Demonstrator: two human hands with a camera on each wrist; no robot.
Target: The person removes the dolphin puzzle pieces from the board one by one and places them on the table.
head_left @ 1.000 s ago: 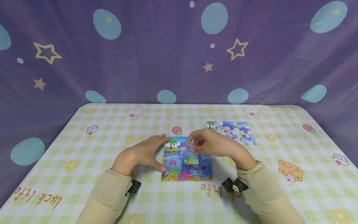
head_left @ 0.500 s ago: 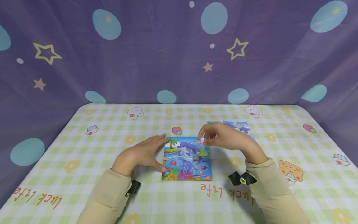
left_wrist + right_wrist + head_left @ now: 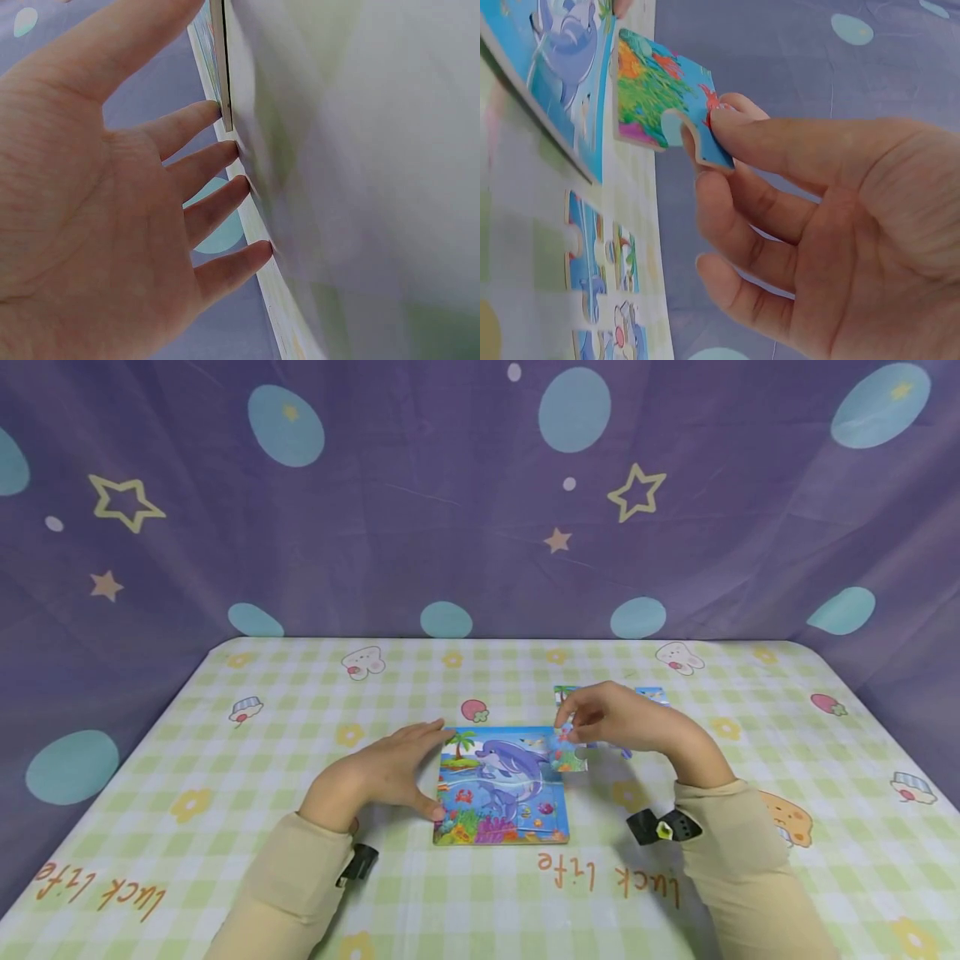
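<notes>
Pulling pieces out of this little dolphin puzzle board (image 3: 501, 785) is what seems to be going on, and it's looking like the early-to-middle stretch of the job. The right hand (image 3: 615, 720) is pinching one puzzle piece (image 3: 568, 755) between thumb and fingertips, holding it just off the board's far right corner, lifted clear of the desk (image 3: 225, 827). In the right wrist view that piece (image 3: 664, 97) is showing coral and a bit of red, and the fingers (image 3: 780, 150) are curling round its edge while it's hanging beside the board (image 3: 555, 82). The left hand (image 3: 378, 772) is lying flat with straight, relaxed fingers, bracing the board's left edge; the left wrist view is showing the fingertips (image 3: 217, 112) touching the board's rim (image 3: 223, 67), holding nothing. Off to the far right, a small group of loose pieces (image 3: 652, 695) is sitting on the desk, mostly hidden behind the right hand in the head view, though the right wrist view is catching several of them (image 3: 600, 262) lying flat. Judging from that, a handful are already out and the one in hand is heading for the pile, while the board is still looking mostly filled with its picture, so I'm guessing plenty is left to go.
</notes>
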